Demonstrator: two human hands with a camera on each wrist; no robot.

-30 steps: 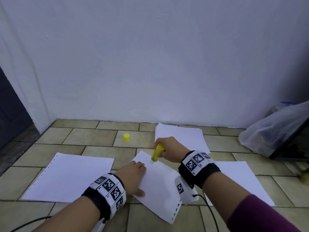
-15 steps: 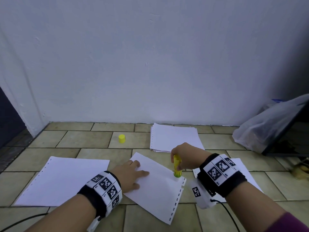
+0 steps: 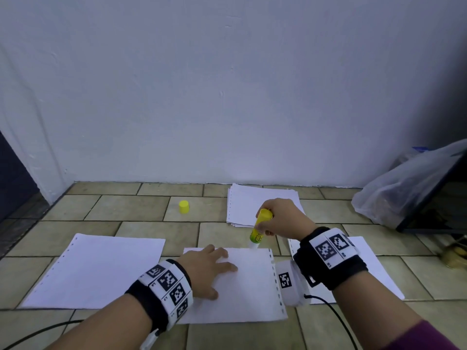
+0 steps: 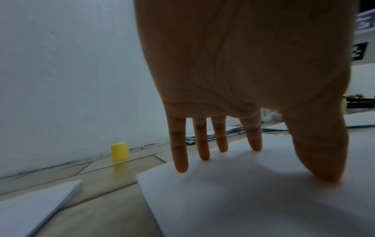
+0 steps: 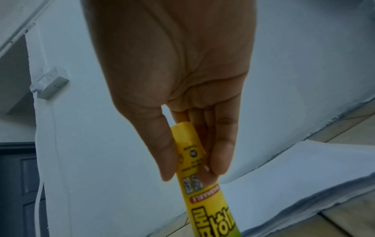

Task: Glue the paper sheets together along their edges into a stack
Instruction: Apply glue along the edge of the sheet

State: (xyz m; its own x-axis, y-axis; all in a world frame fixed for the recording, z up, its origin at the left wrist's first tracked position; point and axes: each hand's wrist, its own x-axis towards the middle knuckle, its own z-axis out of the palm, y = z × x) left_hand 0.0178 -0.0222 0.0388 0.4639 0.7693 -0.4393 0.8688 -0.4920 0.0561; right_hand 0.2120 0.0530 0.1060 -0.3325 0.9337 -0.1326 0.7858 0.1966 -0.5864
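Paper sheet (image 3: 249, 286) under flat, spread left hand (image 3: 207, 270); right hand (image 3: 283, 218) clamped on glue stick (image 3: 260, 227), tip at far edge

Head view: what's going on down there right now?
A person is gluing paper on a tiled floor. The left hand presses flat on the middle sheet, while the right hand holds a yellow glue stick with its tip at that sheet's far edge. The glue cap stands apart, near the far stack of sheets.
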